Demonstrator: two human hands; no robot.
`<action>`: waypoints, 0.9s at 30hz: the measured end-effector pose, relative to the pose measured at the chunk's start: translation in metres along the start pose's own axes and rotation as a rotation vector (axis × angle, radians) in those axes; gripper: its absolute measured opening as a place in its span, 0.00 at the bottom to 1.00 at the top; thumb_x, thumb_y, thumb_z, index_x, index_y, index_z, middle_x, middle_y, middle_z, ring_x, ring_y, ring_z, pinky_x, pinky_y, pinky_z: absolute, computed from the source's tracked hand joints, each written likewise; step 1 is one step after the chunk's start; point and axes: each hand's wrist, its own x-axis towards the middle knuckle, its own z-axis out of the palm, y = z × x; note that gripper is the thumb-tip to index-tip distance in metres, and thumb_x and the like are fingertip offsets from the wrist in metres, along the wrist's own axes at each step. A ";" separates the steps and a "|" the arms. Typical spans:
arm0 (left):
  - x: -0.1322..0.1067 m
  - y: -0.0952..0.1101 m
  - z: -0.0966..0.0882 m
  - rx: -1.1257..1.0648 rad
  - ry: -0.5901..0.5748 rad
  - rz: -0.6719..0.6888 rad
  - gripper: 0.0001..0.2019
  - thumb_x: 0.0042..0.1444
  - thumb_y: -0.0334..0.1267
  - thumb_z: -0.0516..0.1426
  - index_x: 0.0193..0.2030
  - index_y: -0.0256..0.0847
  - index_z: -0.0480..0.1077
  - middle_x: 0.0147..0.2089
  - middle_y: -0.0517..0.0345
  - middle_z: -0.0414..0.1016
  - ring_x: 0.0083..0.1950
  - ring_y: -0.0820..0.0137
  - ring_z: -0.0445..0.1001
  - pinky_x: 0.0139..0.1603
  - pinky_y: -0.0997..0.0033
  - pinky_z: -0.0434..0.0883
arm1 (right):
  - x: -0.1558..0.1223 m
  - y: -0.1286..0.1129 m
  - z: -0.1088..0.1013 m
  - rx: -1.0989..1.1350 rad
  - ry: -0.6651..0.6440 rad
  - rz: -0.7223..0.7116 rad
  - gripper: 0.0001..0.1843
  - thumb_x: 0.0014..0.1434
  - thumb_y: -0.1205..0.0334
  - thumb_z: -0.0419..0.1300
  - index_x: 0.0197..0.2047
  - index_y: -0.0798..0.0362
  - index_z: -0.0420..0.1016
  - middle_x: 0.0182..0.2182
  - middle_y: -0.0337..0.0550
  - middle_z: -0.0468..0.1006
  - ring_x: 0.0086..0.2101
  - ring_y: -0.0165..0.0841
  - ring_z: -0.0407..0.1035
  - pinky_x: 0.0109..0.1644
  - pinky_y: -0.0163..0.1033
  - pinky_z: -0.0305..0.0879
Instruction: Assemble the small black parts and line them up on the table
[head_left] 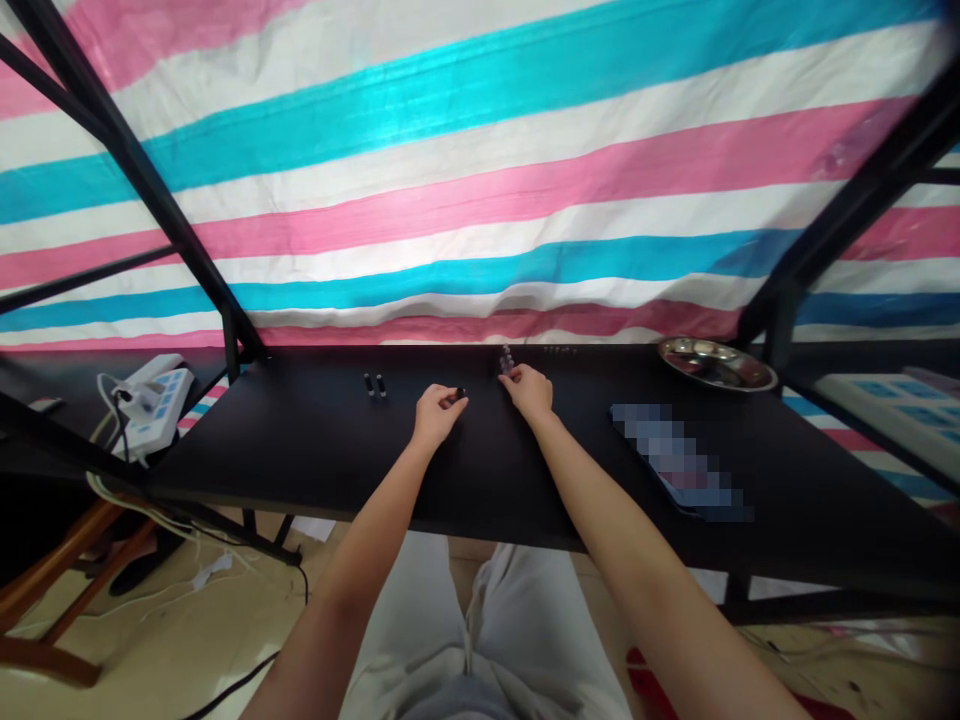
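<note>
**Black cylinder (460,393) in hand, two set down**

Left hand (435,415) pinches it above the tabletop (315,440); two similar cylinders (381,386) sit side by side leftward, apparently placed, the held one not yet. Right hand (531,390) meets a small stack (506,357) near the far edge; grip unclear. Room lies leftward; a metal dish (765,376) bounds the right.

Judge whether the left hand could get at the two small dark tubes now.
Probably yes: nothing visible blocks the way from the left hand to the two small dark tubes, though it seems to hold a small dark piece already.
</note>
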 end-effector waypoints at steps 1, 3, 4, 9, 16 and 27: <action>0.000 0.000 0.001 -0.010 -0.002 -0.015 0.10 0.43 0.37 0.60 0.35 0.38 0.75 0.32 0.59 0.67 0.26 0.79 0.63 0.32 0.74 0.66 | 0.000 0.000 0.000 0.013 -0.001 -0.003 0.10 0.53 0.53 0.56 0.33 0.51 0.72 0.31 0.42 0.76 0.34 0.35 0.69 0.38 0.38 0.57; 0.002 0.000 0.005 -0.027 -0.012 -0.054 0.11 0.43 0.38 0.60 0.35 0.38 0.76 0.32 0.59 0.68 0.25 0.79 0.62 0.32 0.74 0.66 | 0.002 0.001 0.000 0.035 0.000 -0.008 0.11 0.53 0.53 0.56 0.33 0.51 0.72 0.31 0.42 0.76 0.34 0.35 0.69 0.38 0.38 0.57; 0.004 -0.001 0.007 -0.027 -0.016 -0.072 0.11 0.43 0.38 0.61 0.35 0.38 0.76 0.32 0.59 0.68 0.25 0.79 0.62 0.32 0.74 0.66 | 0.002 0.002 0.001 0.045 0.001 -0.008 0.11 0.52 0.53 0.57 0.33 0.51 0.72 0.31 0.42 0.76 0.34 0.35 0.69 0.38 0.38 0.57; 0.025 -0.002 0.022 0.102 -0.046 -0.064 0.10 0.43 0.36 0.61 0.34 0.37 0.76 0.29 0.58 0.71 0.27 0.76 0.65 0.36 0.72 0.66 | 0.004 0.005 0.003 0.051 -0.009 -0.006 0.10 0.52 0.53 0.57 0.32 0.51 0.72 0.30 0.42 0.76 0.34 0.35 0.69 0.37 0.38 0.57; 0.054 0.006 0.052 0.313 -0.145 -0.083 0.09 0.43 0.37 0.61 0.32 0.37 0.76 0.30 0.55 0.74 0.33 0.69 0.70 0.39 0.70 0.66 | 0.004 0.006 0.001 0.046 -0.008 -0.016 0.09 0.52 0.55 0.57 0.32 0.51 0.73 0.28 0.41 0.75 0.34 0.35 0.69 0.38 0.38 0.58; 0.066 0.000 0.070 0.442 -0.056 -0.117 0.06 0.45 0.39 0.61 0.30 0.41 0.76 0.36 0.53 0.74 0.42 0.63 0.71 0.46 0.66 0.64 | 0.007 0.012 0.003 0.081 -0.019 -0.036 0.10 0.50 0.54 0.58 0.32 0.51 0.73 0.28 0.41 0.76 0.33 0.35 0.69 0.37 0.38 0.58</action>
